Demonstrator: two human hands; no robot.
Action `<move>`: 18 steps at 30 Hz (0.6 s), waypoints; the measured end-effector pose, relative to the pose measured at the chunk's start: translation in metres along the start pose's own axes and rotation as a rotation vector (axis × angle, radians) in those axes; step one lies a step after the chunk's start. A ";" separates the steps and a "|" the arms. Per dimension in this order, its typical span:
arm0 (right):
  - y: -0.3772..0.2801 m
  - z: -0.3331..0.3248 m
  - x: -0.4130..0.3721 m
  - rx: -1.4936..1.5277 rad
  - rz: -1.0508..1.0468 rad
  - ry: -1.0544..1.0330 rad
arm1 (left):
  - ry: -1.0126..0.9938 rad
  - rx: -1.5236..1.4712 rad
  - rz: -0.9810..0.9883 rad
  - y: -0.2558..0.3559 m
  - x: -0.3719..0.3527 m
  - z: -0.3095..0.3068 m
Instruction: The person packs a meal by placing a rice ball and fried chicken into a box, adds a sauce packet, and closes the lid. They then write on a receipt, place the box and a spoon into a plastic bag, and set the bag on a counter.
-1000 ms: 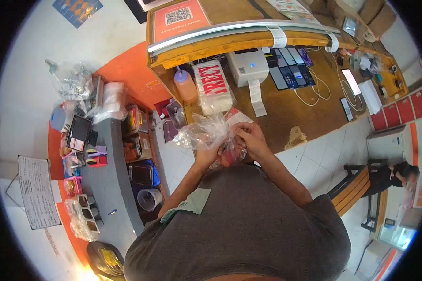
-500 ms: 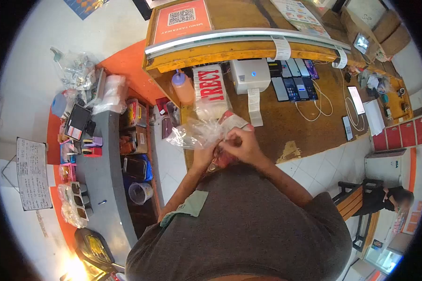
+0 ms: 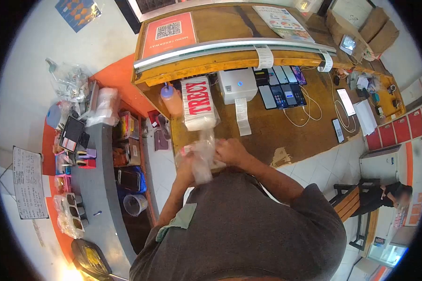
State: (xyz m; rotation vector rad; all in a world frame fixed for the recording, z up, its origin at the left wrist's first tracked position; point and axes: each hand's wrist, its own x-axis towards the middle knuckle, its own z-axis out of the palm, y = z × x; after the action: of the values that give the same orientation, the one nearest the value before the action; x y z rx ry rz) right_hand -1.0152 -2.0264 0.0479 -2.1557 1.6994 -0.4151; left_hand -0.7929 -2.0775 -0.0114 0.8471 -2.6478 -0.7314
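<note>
A clear plastic bag point(image 3: 202, 161), smeared by motion, is stretched between my hands at the counter's front edge. My left hand point(image 3: 185, 169) is closed on its left side. My right hand point(image 3: 231, 152) has its fingers curled round the other side. A small red-and-white patch shows near my left fingers; I cannot make out what it belongs to. Just beyond the bag lies a white pack with red "TRECY" lettering point(image 3: 198, 104). An orange bottle point(image 3: 171, 100) stands to its left. A white receipt printer point(image 3: 237, 86) with a paper strip point(image 3: 242, 117) hanging out is to its right.
Several phones point(image 3: 281, 96) and white cables lie on the wooden counter point(image 3: 309, 136). A raised shelf point(image 3: 211, 61) runs along its back. At left is a grey counter point(image 3: 96, 173) with bagged items. A person in dark clothes point(image 3: 382, 196) is near a bench at far right.
My hands have moved apart and the bag now hangs between them, reaching down toward my body. The view has shifted, so the counter items sit further left.
</note>
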 end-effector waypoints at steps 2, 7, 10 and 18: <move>0.021 0.003 0.013 0.000 -0.017 0.014 | 0.042 -0.443 -0.162 0.024 0.007 -0.015; 0.049 0.043 0.048 0.294 -0.175 -0.077 | -0.138 0.159 0.223 0.022 0.028 -0.024; 0.064 0.069 0.058 0.330 -0.085 -0.082 | -0.181 0.076 0.089 0.002 0.035 -0.012; 0.114 -0.078 0.060 0.684 0.272 1.348 | 0.098 -0.159 0.159 -0.070 0.004 0.052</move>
State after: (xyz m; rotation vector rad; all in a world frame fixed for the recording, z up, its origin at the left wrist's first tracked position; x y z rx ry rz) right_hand -1.1347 -2.1169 0.0658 -1.0228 1.8401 -2.2833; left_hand -0.7838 -2.1088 -0.0924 0.6063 -2.4970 -0.8238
